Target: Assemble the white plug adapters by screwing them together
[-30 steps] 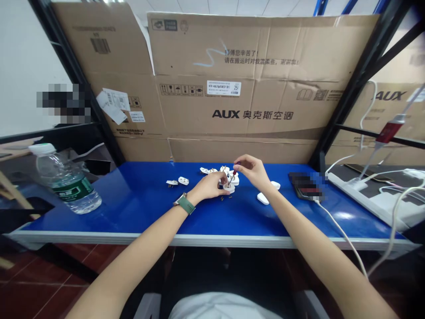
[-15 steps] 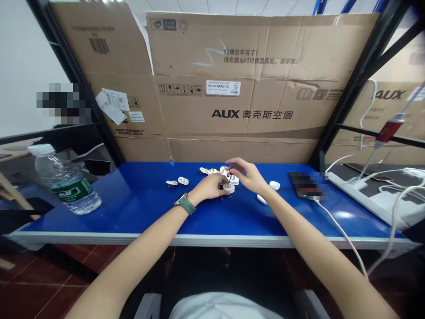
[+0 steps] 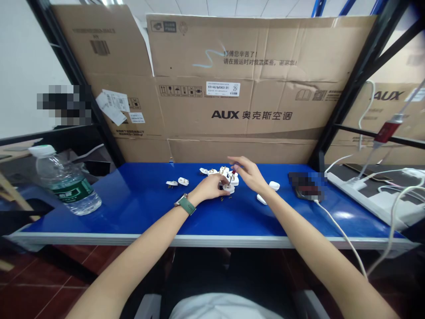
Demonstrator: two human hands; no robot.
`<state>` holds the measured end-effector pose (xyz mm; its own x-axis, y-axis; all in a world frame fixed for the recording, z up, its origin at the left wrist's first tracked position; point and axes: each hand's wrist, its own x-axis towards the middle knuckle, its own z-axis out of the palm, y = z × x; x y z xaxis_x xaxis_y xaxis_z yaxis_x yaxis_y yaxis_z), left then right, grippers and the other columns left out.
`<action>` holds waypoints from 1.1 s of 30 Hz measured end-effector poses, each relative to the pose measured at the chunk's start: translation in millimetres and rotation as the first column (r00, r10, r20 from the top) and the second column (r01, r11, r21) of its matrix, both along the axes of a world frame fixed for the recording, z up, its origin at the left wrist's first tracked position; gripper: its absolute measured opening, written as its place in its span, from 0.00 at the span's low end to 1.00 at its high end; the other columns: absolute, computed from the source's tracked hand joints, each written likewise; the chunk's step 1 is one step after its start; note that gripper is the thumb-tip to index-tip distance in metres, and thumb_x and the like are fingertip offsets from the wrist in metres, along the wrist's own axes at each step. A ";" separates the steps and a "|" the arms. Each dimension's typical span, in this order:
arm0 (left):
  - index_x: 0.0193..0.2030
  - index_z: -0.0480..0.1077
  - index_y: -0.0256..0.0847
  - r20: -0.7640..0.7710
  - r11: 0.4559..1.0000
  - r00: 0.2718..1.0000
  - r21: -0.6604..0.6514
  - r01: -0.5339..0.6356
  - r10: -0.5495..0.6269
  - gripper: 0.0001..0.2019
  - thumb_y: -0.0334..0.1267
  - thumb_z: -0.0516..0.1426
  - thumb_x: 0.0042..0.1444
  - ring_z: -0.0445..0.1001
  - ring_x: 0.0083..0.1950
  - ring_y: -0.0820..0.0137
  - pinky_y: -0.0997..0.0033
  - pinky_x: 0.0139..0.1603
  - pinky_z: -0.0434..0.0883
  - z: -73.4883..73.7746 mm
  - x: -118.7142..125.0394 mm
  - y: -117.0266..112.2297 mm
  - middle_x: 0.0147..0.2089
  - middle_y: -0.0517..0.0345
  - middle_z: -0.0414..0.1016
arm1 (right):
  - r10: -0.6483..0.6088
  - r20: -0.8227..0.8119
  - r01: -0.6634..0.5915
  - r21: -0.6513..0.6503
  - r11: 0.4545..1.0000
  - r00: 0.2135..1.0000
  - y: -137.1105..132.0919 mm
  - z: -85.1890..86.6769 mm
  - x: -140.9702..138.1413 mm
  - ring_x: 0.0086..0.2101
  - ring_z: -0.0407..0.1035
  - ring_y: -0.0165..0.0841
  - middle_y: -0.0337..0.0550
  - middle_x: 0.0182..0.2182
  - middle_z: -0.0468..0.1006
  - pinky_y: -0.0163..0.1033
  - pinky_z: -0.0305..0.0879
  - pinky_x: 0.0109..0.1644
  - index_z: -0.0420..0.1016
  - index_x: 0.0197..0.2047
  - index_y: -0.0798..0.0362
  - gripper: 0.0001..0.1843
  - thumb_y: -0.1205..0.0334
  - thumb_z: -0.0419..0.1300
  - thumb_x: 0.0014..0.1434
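Note:
On the blue table (image 3: 133, 208), my left hand (image 3: 209, 187) is closed on a white plug (image 3: 228, 188) and presses it down. My right hand (image 3: 247, 173) pinches a small red-handled screwdriver (image 3: 232, 174) whose tip points down into that plug. More white plugs (image 3: 229, 173) lie just behind the hands. Two further white plug parts (image 3: 177, 181) sit to the left, and white covers (image 3: 268, 192) lie to the right of my right wrist. I wear a green watch (image 3: 186, 204) on the left wrist.
A plastic water bottle (image 3: 64, 181) lies at the table's left edge. A dark phone (image 3: 305, 188) with a white cable sits at the right, beside a white power strip (image 3: 368, 195). Large cardboard boxes (image 3: 232, 88) wall off the back.
My right hand dropped toward the plug, then shifted slightly with the screwdriver. The left hand stayed on the plug.

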<state>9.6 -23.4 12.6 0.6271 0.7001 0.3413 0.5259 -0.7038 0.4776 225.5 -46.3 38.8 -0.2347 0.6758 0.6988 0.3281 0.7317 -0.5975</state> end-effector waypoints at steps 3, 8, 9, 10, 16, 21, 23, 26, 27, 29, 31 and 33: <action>0.46 0.79 0.41 0.001 1.000 1.000 0.004 -0.010 0.010 0.20 0.49 0.72 0.49 0.78 0.39 0.63 0.68 0.40 0.71 -0.5 0.0 0.5 0.44 0.54 0.82 | 0.041 -0.019 -0.042 -0.035 0.999 0.999 0.4 0.1 0.4 0.40 0.77 0.38 0.45 0.43 0.83 0.45 0.73 0.49 0.77 0.62 0.46 0.20 0.54 0.57 0.69; 0.45 0.79 0.41 0.012 1.000 1.000 -0.010 -0.009 0.009 0.20 0.48 0.72 0.49 0.79 0.39 0.63 0.67 0.40 0.72 -1.5 0.5 1.3 0.43 0.54 0.82 | -0.113 0.047 0.111 0.048 0.993 0.992 -0.7 1.0 -2.4 0.33 0.72 0.36 0.44 0.35 0.79 0.42 0.71 0.39 0.84 0.45 0.47 0.11 0.52 0.66 0.63; 0.45 0.79 0.41 0.014 1.000 1.000 -0.010 -0.012 0.012 0.20 0.48 0.72 0.48 0.79 0.39 0.63 0.67 0.40 0.72 -1.7 0.6 1.4 0.43 0.54 0.82 | -0.117 0.067 0.113 0.061 0.992 0.991 -1.4 1.7 -2.0 0.33 0.72 0.37 0.45 0.35 0.78 0.42 0.71 0.40 0.84 0.45 0.47 0.11 0.52 0.65 0.64; 0.45 0.79 0.41 0.014 1.000 1.000 -0.009 -0.014 0.015 0.20 0.48 0.72 0.48 0.79 0.39 0.63 0.67 0.40 0.72 -1.8 0.7 1.5 0.44 0.53 0.82 | -0.102 0.084 0.096 0.068 0.993 0.991 -2.1 2.5 -1.3 0.36 0.73 0.38 0.46 0.37 0.79 0.43 0.71 0.41 0.83 0.46 0.47 0.11 0.52 0.64 0.65; 0.44 0.79 0.42 0.005 1.000 1.000 0.004 -0.004 0.004 0.18 0.48 0.71 0.50 0.78 0.39 0.63 0.67 0.41 0.71 -0.3 0.7 -0.1 0.43 0.55 0.82 | 0.135 0.081 -0.134 -0.018 0.991 0.988 -6.4 5.3 -0.5 0.40 0.75 0.38 0.45 0.44 0.81 0.45 0.72 0.49 0.73 0.65 0.46 0.21 0.58 0.55 0.70; 0.44 0.79 0.42 0.013 1.000 1.000 0.004 0.010 -0.010 0.17 0.46 0.72 0.49 0.78 0.39 0.63 0.67 0.42 0.71 -1.8 0.2 0.9 0.44 0.55 0.82 | -0.031 0.080 0.028 0.028 0.999 0.996 -8.0 3.8 -10.2 0.33 0.72 0.36 0.43 0.37 0.80 0.42 0.70 0.41 0.81 0.49 0.48 0.12 0.54 0.66 0.63; 0.44 0.79 0.41 0.019 1.000 1.000 -0.002 0.007 -0.007 0.18 0.47 0.72 0.49 0.78 0.39 0.63 0.67 0.41 0.71 -3.2 0.0 2.2 0.44 0.55 0.82 | -0.055 0.098 0.050 0.057 0.997 0.994 -9.2 3.4 -11.9 0.35 0.72 0.38 0.44 0.39 0.81 0.42 0.70 0.42 0.80 0.49 0.47 0.13 0.53 0.64 0.65; 0.44 0.79 0.41 0.016 1.000 1.000 0.000 -0.002 0.002 0.18 0.47 0.72 0.49 0.78 0.39 0.63 0.68 0.40 0.70 -3.8 0.2 3.3 0.43 0.54 0.82 | -0.021 0.099 0.013 0.073 0.997 0.995 -10.8 3.2 -11.2 0.41 0.74 0.40 0.48 0.45 0.80 0.44 0.71 0.48 0.77 0.57 0.47 0.17 0.55 0.56 0.70; 0.44 0.79 0.41 0.014 1.000 1.000 0.003 -0.003 0.003 0.18 0.47 0.72 0.49 0.78 0.39 0.63 0.68 0.40 0.70 -3.5 0.3 3.2 0.43 0.54 0.82 | -0.002 0.084 -0.003 0.065 0.998 0.996 -11.0 3.3 -10.7 0.42 0.75 0.40 0.48 0.46 0.81 0.45 0.72 0.49 0.76 0.60 0.47 0.19 0.56 0.54 0.70; 0.43 0.78 0.40 0.008 1.000 1.000 0.008 -0.001 0.001 0.18 0.47 0.71 0.49 0.78 0.39 0.63 0.68 0.39 0.70 -2.2 0.7 2.2 0.43 0.55 0.82 | 0.033 0.038 -0.034 0.029 0.999 0.999 -10.3 3.4 -10.4 0.43 0.76 0.39 0.47 0.45 0.82 0.45 0.72 0.50 0.75 0.62 0.47 0.21 0.58 0.54 0.69; 0.43 0.79 0.40 0.005 1.000 1.000 0.003 0.000 0.000 0.18 0.47 0.71 0.50 0.78 0.39 0.64 0.69 0.38 0.69 -0.9 1.1 0.8 0.42 0.55 0.82 | 0.049 -0.010 -0.049 -0.017 0.999 0.999 -8.9 3.8 -11.3 0.42 0.77 0.38 0.46 0.43 0.83 0.43 0.73 0.49 0.77 0.59 0.48 0.20 0.60 0.58 0.66; 0.43 0.79 0.40 0.002 1.000 1.000 -0.007 -0.009 0.009 0.18 0.47 0.71 0.49 0.78 0.38 0.64 0.69 0.38 0.69 -0.3 1.4 -0.3 0.40 0.56 0.82 | 0.048 -0.050 -0.051 -0.055 0.997 0.998 -7.8 4.4 -13.1 0.39 0.77 0.37 0.44 0.39 0.83 0.42 0.73 0.47 0.80 0.52 0.50 0.15 0.61 0.61 0.62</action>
<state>11.0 -23.7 12.4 0.6203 0.7078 0.3380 0.5309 -0.6961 0.4833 212.4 -54.1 43.2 -0.2358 0.7025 0.6715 0.2618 0.7114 -0.6522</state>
